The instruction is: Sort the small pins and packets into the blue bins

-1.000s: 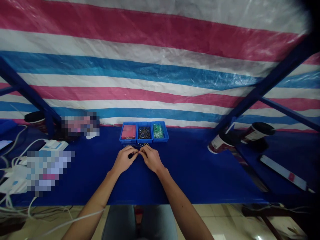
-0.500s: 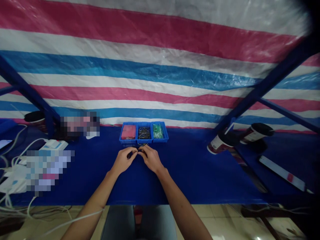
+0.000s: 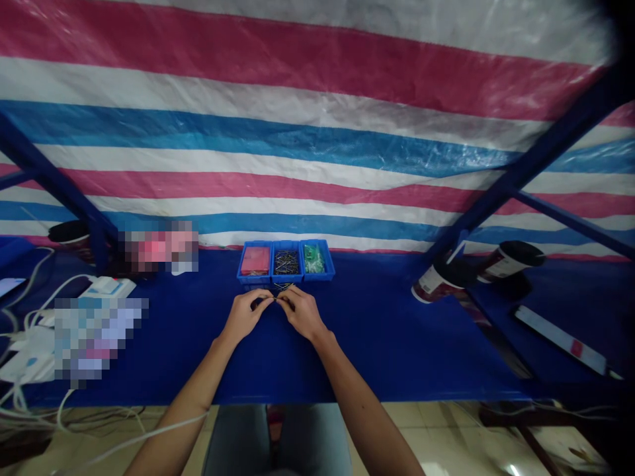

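Observation:
My left hand [image 3: 247, 313] is pinched closed, its fingertips on one end of a small thin dark screw [image 3: 275, 299]. At the other end of the screw, my right hand [image 3: 301, 312] pinches too, with a narrow gap between the two sets of fingertips. Just beyond my fingers, several loose screws [image 3: 284, 287] lie on the blue table, partly hidden by my right hand. Behind them stand three joined blue bins: one with red plastic pieces [image 3: 255, 259], one with many screws [image 3: 286, 262], and one with clear and green plastic pieces [image 3: 313, 258].
On the left of the blue table [image 3: 387, 350] are a white power strip [image 3: 30, 357] with cables and blurred-out items. Two dark-lidded cups [image 3: 431, 284] and a phone [image 3: 560, 340] are on the right. A striped sheet [image 3: 317, 152] hangs behind, between blue frame bars.
My fingertips have drawn slightly apart, my right hand shifting a little to the right, so the thin screw between them shows more. The bins and other things stay put.

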The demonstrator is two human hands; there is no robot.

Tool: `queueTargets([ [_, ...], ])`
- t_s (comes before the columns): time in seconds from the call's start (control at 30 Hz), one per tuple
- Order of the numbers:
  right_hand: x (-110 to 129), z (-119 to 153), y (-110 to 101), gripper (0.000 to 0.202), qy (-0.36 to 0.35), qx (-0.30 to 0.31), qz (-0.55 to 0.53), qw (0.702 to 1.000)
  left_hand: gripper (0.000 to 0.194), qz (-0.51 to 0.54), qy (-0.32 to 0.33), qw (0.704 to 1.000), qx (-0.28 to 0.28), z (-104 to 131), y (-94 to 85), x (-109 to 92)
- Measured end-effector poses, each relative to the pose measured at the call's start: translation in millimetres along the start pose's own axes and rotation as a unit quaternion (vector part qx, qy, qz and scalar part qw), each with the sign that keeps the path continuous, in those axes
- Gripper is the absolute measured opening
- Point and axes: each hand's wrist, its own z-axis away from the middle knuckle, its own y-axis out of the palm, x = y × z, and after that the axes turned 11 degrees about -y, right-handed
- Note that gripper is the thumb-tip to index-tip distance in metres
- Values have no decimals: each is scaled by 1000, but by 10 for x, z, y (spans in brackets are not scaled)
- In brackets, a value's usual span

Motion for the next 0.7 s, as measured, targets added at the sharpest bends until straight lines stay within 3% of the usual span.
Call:
queueTargets([
  [0.7, -97, 42, 106, 20, -44, -43, -53, 997, 21, 4, 12, 998, 66, -12, 11, 61],
])
